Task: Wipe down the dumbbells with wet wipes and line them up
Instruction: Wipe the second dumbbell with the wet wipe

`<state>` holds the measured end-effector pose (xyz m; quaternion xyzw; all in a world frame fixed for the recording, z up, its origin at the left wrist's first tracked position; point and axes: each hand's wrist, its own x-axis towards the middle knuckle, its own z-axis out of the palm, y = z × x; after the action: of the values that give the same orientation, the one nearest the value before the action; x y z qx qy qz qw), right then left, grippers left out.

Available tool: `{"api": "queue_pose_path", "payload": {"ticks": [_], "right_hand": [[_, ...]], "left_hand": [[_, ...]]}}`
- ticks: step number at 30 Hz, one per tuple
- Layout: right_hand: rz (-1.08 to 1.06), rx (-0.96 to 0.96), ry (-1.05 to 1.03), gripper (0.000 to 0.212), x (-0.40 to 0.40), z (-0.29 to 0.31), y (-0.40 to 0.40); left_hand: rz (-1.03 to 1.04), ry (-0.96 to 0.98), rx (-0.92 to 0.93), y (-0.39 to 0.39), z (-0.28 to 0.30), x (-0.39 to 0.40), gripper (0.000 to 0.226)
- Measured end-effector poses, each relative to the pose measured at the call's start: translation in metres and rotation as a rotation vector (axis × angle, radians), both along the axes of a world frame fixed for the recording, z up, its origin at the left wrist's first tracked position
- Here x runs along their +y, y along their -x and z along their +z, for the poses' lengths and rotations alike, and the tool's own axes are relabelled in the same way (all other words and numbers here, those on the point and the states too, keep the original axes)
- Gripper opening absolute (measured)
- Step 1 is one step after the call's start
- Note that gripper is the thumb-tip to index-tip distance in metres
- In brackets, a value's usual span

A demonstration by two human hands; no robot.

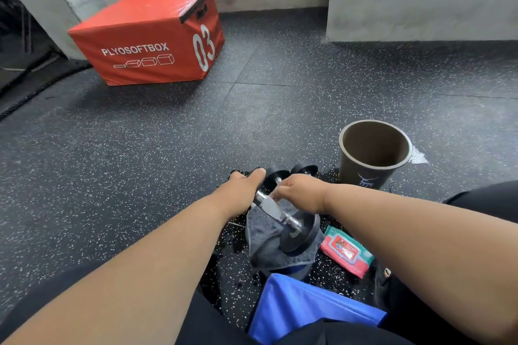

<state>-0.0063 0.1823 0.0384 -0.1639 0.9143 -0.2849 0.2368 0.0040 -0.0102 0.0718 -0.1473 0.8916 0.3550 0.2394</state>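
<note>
We sit on the speckled rubber floor (280,87) with both bare arms stretched forward over a dumbbell (283,211) that lies just in front of us. Its near black plate rests on a grey cloth (266,244), its chrome handle runs up and away to the far plate, and the whole bar sits at a slant from near right to far left. Our left hand (241,185) lies flat, fingers straight, resting against the far plate and the upper end of the handle. Our right hand (301,190) comes in from the other side, its fingers curled down onto the chrome handle and pinching what looks like a pale wet wipe (270,206) against it; how tightly they close we cannot tell. A second dumbbell (304,169) shows only as a black plate just beyond the right hand. A red and green pack of wet wipes (346,252) lies on the floor just right of the near plate, beside the cloth. A tall brown bin (372,154) stands upright further right and beyond. Something blue (308,305) lies across our lap at the bottom edge. Well apart, toward the far left wall, stands a red plyo box (145,39) marked PLYOSOFTBOX and 03.
</note>
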Motion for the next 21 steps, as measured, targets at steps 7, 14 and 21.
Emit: {"api": "queue_pose_path", "payload": {"ticks": [7,14,21], "right_hand": [[-0.124,0.029,0.042,0.035,-0.006,-0.017,-0.004],[-0.201,0.084,-0.002,0.059,-0.026,-0.017,-0.014],[-0.081,0.013,-0.257,0.034,-0.023,-0.02,-0.017]], "left_hand": [[0.002,0.022,0.001,0.0,0.0,0.002,0.085],[-0.017,0.035,0.012,-0.001,0.001,0.001,0.08],[-0.02,0.029,0.005,-0.002,0.001,0.001,0.081]]}}
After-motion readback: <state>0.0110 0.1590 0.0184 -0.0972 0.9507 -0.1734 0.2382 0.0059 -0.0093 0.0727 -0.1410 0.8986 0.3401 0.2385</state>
